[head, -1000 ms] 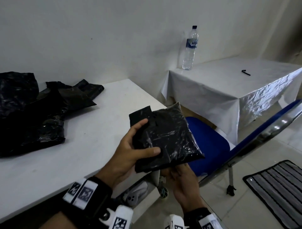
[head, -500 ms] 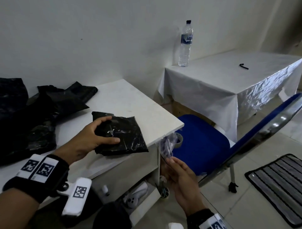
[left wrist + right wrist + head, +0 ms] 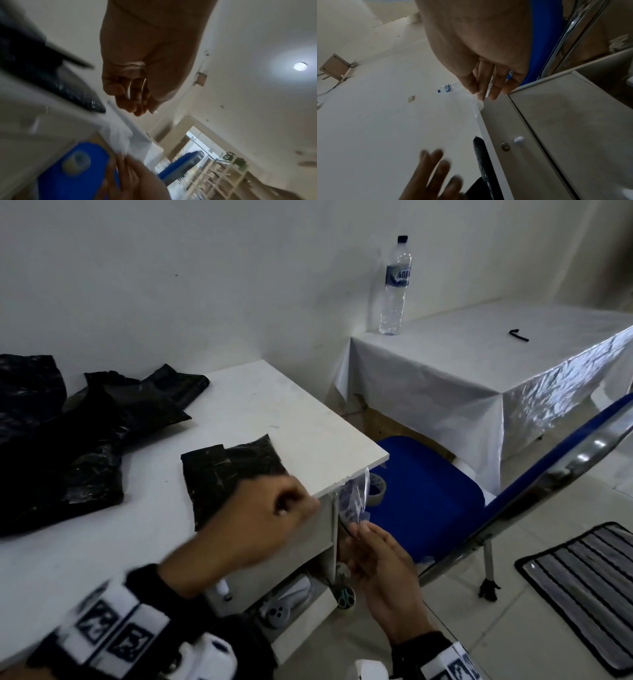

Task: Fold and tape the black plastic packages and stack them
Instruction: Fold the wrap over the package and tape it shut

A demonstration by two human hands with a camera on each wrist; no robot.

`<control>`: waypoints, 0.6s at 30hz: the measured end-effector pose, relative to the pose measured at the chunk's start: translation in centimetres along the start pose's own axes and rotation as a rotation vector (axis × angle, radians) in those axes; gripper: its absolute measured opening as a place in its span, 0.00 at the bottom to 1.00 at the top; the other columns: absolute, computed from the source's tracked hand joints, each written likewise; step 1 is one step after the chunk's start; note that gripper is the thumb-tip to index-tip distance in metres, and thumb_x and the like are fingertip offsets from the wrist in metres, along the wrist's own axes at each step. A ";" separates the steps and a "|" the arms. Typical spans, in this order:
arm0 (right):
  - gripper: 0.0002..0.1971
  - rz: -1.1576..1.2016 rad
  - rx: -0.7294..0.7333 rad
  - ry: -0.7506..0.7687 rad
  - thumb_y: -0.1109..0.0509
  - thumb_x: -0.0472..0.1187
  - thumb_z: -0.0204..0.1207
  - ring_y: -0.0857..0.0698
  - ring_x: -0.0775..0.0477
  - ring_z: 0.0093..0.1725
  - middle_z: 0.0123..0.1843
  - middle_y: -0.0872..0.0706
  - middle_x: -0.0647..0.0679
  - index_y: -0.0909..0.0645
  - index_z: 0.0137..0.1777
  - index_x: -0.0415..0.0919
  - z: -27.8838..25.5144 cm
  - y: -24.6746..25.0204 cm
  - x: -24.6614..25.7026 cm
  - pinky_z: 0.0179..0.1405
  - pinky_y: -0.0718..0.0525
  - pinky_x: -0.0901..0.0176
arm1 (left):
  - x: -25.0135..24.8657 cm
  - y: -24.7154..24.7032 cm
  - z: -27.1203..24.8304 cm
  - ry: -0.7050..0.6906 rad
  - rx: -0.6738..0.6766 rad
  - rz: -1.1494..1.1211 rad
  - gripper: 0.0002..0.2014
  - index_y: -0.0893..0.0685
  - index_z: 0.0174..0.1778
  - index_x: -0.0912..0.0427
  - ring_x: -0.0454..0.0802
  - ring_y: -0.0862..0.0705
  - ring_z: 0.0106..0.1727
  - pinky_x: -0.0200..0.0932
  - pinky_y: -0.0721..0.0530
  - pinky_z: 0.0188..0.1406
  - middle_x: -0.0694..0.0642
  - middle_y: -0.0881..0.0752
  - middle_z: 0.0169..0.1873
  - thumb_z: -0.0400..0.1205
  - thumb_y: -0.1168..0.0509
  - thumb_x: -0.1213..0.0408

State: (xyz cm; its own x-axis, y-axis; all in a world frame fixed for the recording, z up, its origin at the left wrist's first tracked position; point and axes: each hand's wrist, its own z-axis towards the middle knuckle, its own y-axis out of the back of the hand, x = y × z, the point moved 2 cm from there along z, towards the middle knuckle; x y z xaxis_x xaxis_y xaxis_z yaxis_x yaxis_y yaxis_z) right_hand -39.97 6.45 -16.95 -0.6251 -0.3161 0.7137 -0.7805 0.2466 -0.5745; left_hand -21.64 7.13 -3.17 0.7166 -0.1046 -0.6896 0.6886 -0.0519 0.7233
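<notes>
A folded black package lies flat near the right front corner of the white table; its edge also shows in the right wrist view. My left hand hovers just past the package's near corner, blurred, holding nothing; its fingers look spread in the right wrist view. Clear tape strips hang from the table's corner edge. Below that corner, my right hand pinches the lower end of a strip, thumb against fingers. A tape roll lies on the blue chair seat.
A loose pile of black plastic bags covers the table's left side. The blue chair stands right of the table. Behind it, a cloth-covered table carries a water bottle. Scissors sit under the table; a striped mat lies right.
The package went from both hands down onto the table. My left hand has let go of it and moved right toward the corner. My right hand still holds the tape strip.
</notes>
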 end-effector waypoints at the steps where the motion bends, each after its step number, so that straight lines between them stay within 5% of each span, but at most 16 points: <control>1: 0.14 0.001 0.000 -0.005 0.26 0.39 0.80 0.12 0.42 0.57 0.58 0.08 0.40 0.14 0.63 0.36 0.0 -0.1 0.1 0.67 0.19 0.41 | 0.1 -2.0 0.1 0.046 0.119 -0.026 0.07 0.14 0.44 0.46 0.32 0.16 0.29 0.33 0.20 0.33 0.45 0.11 0.37 0.85 0.32 0.49; 5: 0.26 0.034 0.006 -0.044 0.21 0.42 0.65 0.12 0.39 0.62 0.59 0.08 0.37 0.14 0.64 0.35 -0.4 -0.4 0.3 0.47 0.11 0.49 | 1.0 -7.7 1.5 0.325 0.343 -0.142 0.16 0.18 0.55 0.49 0.41 0.15 0.33 0.35 0.20 0.25 0.54 0.10 0.54 0.90 0.45 0.44; 8: 0.21 0.056 0.040 -0.057 0.24 0.39 0.71 0.10 0.42 0.56 0.58 0.08 0.36 0.14 0.64 0.34 -0.7 -0.6 0.6 0.34 0.11 0.55 | 1.0 -9.1 2.7 0.454 0.329 -0.363 0.24 0.17 0.62 0.59 0.45 0.16 0.36 0.32 0.21 0.22 0.58 0.11 0.53 0.91 0.48 0.43; 14: 0.17 -0.008 0.066 -0.076 0.27 0.40 0.79 0.12 0.42 0.57 0.62 0.10 0.38 0.15 0.66 0.35 -0.1 0.0 0.5 0.38 0.15 0.58 | 1.0 -9.5 4.2 0.507 0.218 -0.566 0.12 0.15 0.55 0.57 0.45 0.14 0.42 0.35 0.22 0.26 0.54 0.10 0.47 0.89 0.37 0.51; 18: 0.14 -0.128 0.059 -0.059 0.29 0.43 0.81 0.12 0.40 0.56 0.56 0.07 0.40 0.12 0.61 0.37 0.6 1.0 0.8 0.50 0.20 0.50 | 1.1 -9.5 4.3 0.520 0.174 -0.603 0.09 0.14 0.56 0.60 0.43 0.16 0.35 0.30 0.23 0.19 0.56 0.12 0.44 0.88 0.34 0.59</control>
State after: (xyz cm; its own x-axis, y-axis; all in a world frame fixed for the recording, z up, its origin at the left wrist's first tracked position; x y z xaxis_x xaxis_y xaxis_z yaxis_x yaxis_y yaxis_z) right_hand -41.26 5.87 -17.18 -0.5174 -0.3952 0.7590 -0.8513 0.1472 -0.5037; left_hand -27.89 3.23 -10.70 0.2179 0.4625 -0.8594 0.9759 -0.1102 0.1882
